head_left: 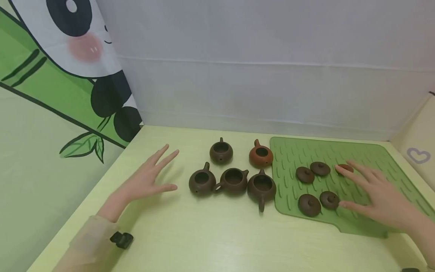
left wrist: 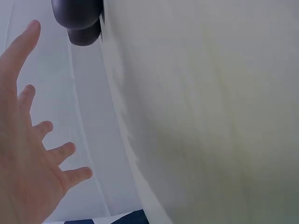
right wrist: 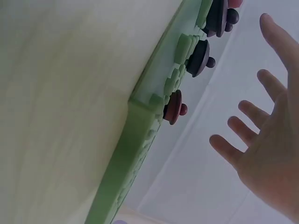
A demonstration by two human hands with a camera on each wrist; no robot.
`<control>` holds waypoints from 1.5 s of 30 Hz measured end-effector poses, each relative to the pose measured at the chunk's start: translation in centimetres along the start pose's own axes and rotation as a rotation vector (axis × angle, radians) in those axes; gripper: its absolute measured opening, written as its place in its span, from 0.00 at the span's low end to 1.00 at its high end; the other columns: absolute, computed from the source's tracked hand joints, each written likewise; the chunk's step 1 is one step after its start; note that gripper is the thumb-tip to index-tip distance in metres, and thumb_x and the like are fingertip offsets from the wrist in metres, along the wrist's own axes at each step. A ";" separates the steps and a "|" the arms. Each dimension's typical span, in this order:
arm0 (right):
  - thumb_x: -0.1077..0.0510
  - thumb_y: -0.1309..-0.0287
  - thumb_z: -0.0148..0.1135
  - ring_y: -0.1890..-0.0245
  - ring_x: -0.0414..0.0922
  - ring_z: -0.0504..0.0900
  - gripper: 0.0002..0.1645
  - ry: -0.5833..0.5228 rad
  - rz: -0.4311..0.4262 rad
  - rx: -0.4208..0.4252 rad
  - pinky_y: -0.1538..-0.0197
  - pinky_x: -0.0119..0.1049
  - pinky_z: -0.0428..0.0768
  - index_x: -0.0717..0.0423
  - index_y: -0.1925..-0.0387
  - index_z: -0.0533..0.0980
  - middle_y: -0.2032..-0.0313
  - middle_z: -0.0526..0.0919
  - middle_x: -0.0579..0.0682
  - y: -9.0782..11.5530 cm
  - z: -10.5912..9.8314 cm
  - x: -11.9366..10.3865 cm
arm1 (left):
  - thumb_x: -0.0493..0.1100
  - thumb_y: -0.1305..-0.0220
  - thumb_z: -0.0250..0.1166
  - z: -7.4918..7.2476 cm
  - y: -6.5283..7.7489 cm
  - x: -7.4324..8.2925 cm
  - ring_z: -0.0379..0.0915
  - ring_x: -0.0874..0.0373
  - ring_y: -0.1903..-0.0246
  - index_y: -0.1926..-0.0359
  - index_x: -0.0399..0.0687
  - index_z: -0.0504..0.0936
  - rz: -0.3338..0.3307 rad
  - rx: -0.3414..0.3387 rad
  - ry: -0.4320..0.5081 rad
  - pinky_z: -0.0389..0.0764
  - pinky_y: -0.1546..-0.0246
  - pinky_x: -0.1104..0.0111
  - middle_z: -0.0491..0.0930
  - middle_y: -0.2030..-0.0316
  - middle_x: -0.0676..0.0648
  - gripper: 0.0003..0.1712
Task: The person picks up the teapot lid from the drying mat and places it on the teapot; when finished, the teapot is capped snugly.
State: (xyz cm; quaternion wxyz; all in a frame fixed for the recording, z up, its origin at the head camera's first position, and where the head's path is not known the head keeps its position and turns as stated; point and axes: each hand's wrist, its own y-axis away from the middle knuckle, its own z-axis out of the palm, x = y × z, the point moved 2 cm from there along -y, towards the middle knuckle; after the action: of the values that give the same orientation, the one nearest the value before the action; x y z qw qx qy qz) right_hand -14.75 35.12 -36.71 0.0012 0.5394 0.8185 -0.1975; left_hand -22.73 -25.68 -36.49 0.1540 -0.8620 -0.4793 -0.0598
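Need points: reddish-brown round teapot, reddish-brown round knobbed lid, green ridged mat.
Reddish-brown round teapot (head_left: 260,161): head view, body below the opening.
Reddish-brown round knobbed lid (right wrist: 174,107): right wrist view, disc beside the knob.
Green ridged mat (head_left: 326,151): head view, bare surface behind the lids.

No words, brands or numbers can be read in any view, and the one plain sign is a purple heart (head_left: 418,154) on the right wall (head_left: 416,132).
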 end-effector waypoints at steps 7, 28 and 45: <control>0.47 0.55 0.78 0.36 0.70 0.65 0.55 -0.111 -0.019 -0.086 0.48 0.74 0.66 0.36 0.26 0.61 0.29 0.64 0.58 0.0 0.3 -0.5 | 0.68 0.46 0.70 0.5 -0.5 0.9 0.52 0.39 0.25 0.22 0.74 0.45 -0.037 -0.053 0.136 0.68 0.37 0.37 0.45 0.21 0.46 0.58; 0.50 0.63 0.82 0.54 0.40 0.83 0.30 0.046 -0.166 -0.015 0.57 0.45 0.84 0.35 0.52 0.82 0.53 0.85 0.39 -0.8 1.1 -0.7 | 0.48 0.45 0.76 2.4 -2.0 2.6 0.77 0.47 0.44 0.23 0.57 0.54 0.045 -0.187 0.417 0.82 0.49 0.55 0.62 0.28 0.42 0.55; 0.59 0.63 0.81 0.60 0.27 0.81 0.24 -0.011 -0.210 -0.022 0.62 0.33 0.84 0.33 0.62 0.84 0.61 0.86 0.36 -1.3 1.5 -0.4 | 0.46 0.44 0.75 3.6 -2.6 2.9 0.75 0.44 0.41 0.26 0.48 0.60 -0.010 -0.255 0.573 0.79 0.45 0.54 0.64 0.29 0.41 0.49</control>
State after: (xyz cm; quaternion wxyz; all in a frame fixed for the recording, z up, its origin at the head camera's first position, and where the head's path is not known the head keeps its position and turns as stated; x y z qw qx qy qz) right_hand -16.10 33.88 -37.55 -0.0092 0.4498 0.8726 -0.1905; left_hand -23.57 -20.88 -38.61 0.1733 -0.8200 -0.4092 -0.3606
